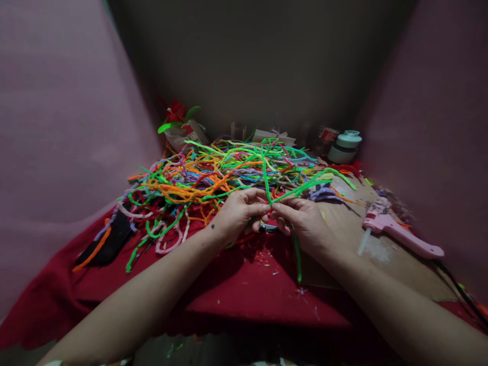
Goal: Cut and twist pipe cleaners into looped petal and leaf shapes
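Fingertip to fingertip, my left hand (240, 211) and my right hand (303, 218) pinch a bright green pipe cleaner (266, 175) at a bend. One length of it stands up above the fingers, while other green lengths slant off to the right. A further green strand hangs below my right hand. Under the hands lies a small metal tool (270, 228), mostly hidden, whose kind I cannot tell. Just behind, a tangled heap of many-coloured pipe cleaners (206, 185) spreads over the red cloth (247, 295).
On the right, a pink glue gun (400, 236) with its cord rests on a cardboard sheet (343, 254). A pale-lidded bottle (345, 146) stands at the back right. A red flower (176, 111) is at the back left, and a black object (110, 241) lies near the left edge.
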Demonstrator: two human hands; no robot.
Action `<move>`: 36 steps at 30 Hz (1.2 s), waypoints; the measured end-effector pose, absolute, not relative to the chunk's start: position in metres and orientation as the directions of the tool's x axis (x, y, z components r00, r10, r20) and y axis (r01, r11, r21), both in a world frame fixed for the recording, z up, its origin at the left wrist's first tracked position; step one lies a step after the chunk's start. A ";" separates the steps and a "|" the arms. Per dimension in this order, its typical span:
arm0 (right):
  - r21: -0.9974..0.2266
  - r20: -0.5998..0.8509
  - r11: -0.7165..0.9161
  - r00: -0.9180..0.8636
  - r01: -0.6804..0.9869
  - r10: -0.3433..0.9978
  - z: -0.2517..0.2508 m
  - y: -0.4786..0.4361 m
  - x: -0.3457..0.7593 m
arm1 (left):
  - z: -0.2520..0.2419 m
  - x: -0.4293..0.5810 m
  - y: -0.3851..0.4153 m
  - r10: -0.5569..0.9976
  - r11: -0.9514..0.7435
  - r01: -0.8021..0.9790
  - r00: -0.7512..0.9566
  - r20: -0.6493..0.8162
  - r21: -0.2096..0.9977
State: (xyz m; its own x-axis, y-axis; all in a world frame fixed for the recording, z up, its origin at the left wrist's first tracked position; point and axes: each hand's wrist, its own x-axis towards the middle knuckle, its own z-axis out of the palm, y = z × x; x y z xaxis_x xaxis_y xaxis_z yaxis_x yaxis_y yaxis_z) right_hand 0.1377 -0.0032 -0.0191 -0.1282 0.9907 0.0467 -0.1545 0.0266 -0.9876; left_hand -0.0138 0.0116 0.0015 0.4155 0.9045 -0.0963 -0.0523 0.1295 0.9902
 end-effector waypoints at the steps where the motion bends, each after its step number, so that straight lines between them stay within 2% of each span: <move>1: -0.991 0.053 0.038 -0.114 -0.128 0.992 -0.019 -0.003 0.137 | 0.002 -0.013 0.011 0.908 0.125 -0.046 0.408 -0.096 0.991; 4: -0.995 0.052 0.044 -0.091 -0.092 0.994 -0.020 -0.004 0.136 | 0.005 -0.011 0.010 0.914 0.080 0.005 0.398 -0.075 0.997; 7: -0.988 -0.001 -0.020 -0.123 -0.150 0.992 -0.021 -0.002 0.136 | 0.008 -0.009 0.009 0.928 -0.010 0.106 0.372 -0.030 0.994; 10: -0.971 -0.062 -0.098 -0.164 -0.220 0.984 -0.021 0.000 0.136 | 0.007 -0.010 0.009 0.931 -0.273 0.288 0.319 0.177 0.918; 12: -0.947 -0.085 -0.145 -0.210 -0.287 0.974 -0.018 0.002 0.137 | 0.006 -0.013 0.009 0.862 -0.499 0.468 0.355 0.362 0.729; 14: -0.913 -0.106 -0.197 -0.257 -0.358 0.960 -0.015 0.004 0.138 | 0.005 -0.016 0.011 0.755 -0.653 0.615 0.482 0.444 0.442; 17: -0.852 -0.137 -0.274 -0.315 -0.446 0.939 -0.010 0.007 0.140 | 0.006 -0.021 0.012 0.633 -0.734 0.677 0.652 0.417 0.055; 19: -0.828 -0.118 -0.293 -0.362 -0.478 0.925 -0.010 0.006 0.141 | 0.006 -0.023 0.012 0.589 -0.740 0.667 0.704 0.396 -0.085; 20: -0.821 -0.103 -0.297 -0.385 -0.488 0.917 -0.011 0.006 0.141 | 0.006 -0.024 0.013 0.582 -0.739 0.664 0.713 0.390 -0.112; 22: -0.827 -0.086 -0.291 -0.404 -0.480 0.911 -0.013 0.005 0.141 | 0.007 -0.024 0.013 0.595 -0.743 0.666 0.705 0.385 -0.071; 23: -0.834 -0.087 -0.288 -0.403 -0.470 0.911 -0.014 0.005 0.140 | 0.008 -0.024 0.013 0.617 -0.740 0.672 0.679 0.397 0.001; 26: -0.863 -0.090 -0.255 -0.363 -0.436 0.927 -0.012 0.004 0.139 | 0.014 -0.022 0.012 0.763 -0.643 0.659 0.507 0.402 0.390; 28: -0.898 -0.079 -0.214 -0.338 -0.384 0.938 -0.009 0.003 0.138 | 0.021 -0.020 0.011 0.873 -0.472 0.571 0.408 0.267 0.671; 30: -0.928 -0.062 -0.176 -0.331 -0.329 0.942 -0.006 0.001 0.138 | 0.026 -0.019 0.010 0.916 -0.264 0.448 0.393 0.077 0.854; 32: -0.942 -0.043 -0.152 -0.340 -0.299 0.939 -0.005 0.000 0.138 | 0.030 -0.018 0.009 0.908 -0.104 0.322 0.418 -0.043 0.941; 36: -0.958 -0.029 -0.117 -0.318 -0.262 0.948 -0.007 0.001 0.139 | 0.028 -0.020 0.012 0.887 0.035 0.135 0.452 -0.093 0.990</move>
State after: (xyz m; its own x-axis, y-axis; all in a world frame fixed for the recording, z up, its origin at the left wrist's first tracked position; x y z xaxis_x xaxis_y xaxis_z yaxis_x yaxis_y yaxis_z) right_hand 0.1392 0.0011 -0.0067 -0.3184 0.9475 -0.0287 -0.2616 -0.1169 -0.9581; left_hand -0.0201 0.0117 0.0277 0.4517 0.8873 -0.0928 0.1353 0.0347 0.9902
